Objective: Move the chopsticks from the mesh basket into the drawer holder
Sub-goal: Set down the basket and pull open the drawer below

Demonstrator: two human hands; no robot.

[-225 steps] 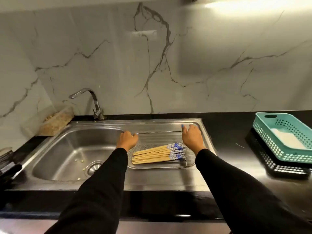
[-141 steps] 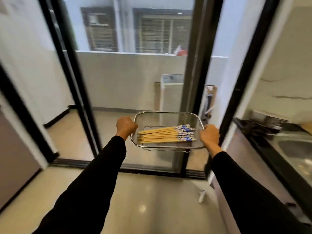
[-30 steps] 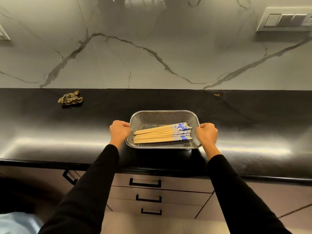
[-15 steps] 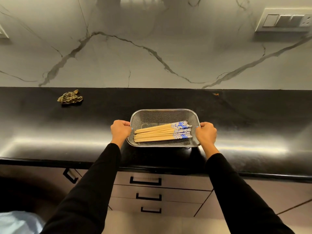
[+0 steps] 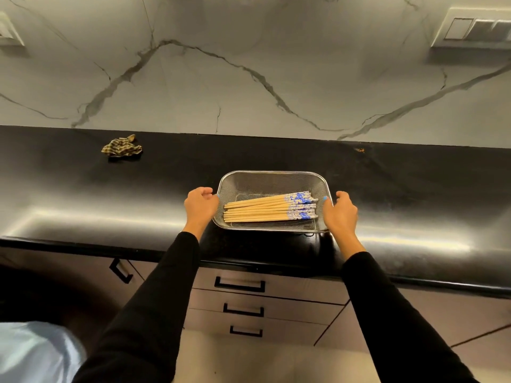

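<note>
The mesh basket [image 5: 272, 179] of steel wire stands on the black counter [image 5: 401, 194] near its front edge. In it lies a bundle of several wooden chopsticks [image 5: 265, 210], their blue-and-white patterned ends pointing right. My left hand [image 5: 199, 207] is at the basket's left side, fingers loosely curled and apart, the thumb tip just at the rim. My right hand [image 5: 340, 212] is at the right rim, thumb over the inside and fingers outside. Below the counter three drawers are shut; the top drawer [image 5: 240, 284] is right under the basket. No drawer holder is visible.
A crumpled checked cloth [image 5: 121, 147] lies at the back left of the counter. A marble wall rises behind, with a switch panel [image 5: 475, 27] at the upper right. A cabinet door handle [image 5: 120, 270] is at the lower left.
Earlier I carried the basket from the sink across the room to this counter. In the last second it came to rest on the counter, and my left hand loosened from the rim.
</note>
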